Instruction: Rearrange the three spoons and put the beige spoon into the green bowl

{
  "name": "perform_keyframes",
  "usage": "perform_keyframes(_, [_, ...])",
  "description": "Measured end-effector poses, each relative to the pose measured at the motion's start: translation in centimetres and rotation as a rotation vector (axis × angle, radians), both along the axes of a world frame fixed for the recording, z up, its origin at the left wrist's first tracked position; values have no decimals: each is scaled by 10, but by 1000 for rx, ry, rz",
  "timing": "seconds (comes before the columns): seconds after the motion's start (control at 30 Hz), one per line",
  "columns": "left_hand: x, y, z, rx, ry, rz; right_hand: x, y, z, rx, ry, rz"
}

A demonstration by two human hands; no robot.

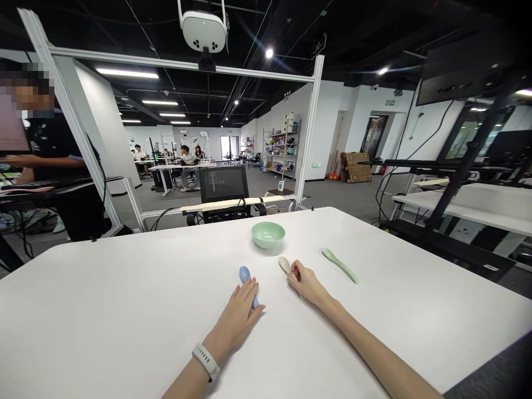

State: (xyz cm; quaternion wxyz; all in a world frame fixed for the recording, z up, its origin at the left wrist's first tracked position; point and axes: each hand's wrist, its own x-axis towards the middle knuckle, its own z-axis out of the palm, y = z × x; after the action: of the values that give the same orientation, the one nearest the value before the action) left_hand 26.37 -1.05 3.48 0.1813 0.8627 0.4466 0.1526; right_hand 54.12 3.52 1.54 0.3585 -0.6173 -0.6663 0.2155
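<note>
A blue spoon (pixel 245 273) lies on the white table (pixel 137 310), its bowl end pointing away from me. My left hand (pixel 239 311) rests flat across its handle with the fingers stretched out. To the right, my right hand (pixel 306 281) has its fingers curled in a pinch at the handle of a beige spoon (pixel 284 264). The hand hides part of that handle. A green spoon (pixel 341 266) lies further right, touched by neither hand. Beyond the spoons stands a light green bowl (pixel 268 235), upright, with nothing visible inside it.
An aluminium frame (pixel 307 133) rises behind the table's far edge, carrying a white device (pixel 203 32) overhead. A black office chair (pixel 223 185) stands past that edge. At the left, a person (pixel 54 138) is beside a desk. Dark stands and cables are on the right.
</note>
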Motion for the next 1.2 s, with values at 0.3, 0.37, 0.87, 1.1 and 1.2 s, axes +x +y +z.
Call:
perform_keyframes(0.3, [-1,-1,2,11,-6,4,0,-1,2,-11,-1,3])
perform_keyframes(0.37, [-1,-1,2,6,0,5,0,-1,1,-15,3,4])
perform_keyframes(0.87, [-50,28,11,187,-61,99,0,-5,8,7,-7,-14])
perform_keyframes(1.1, [-204,31,6,343,16,519,34,12,24,132,-187,-111])
perform_keyframes(1.2, [-267,25,-11,335,103,679,49,23,28,213,-305,-66])
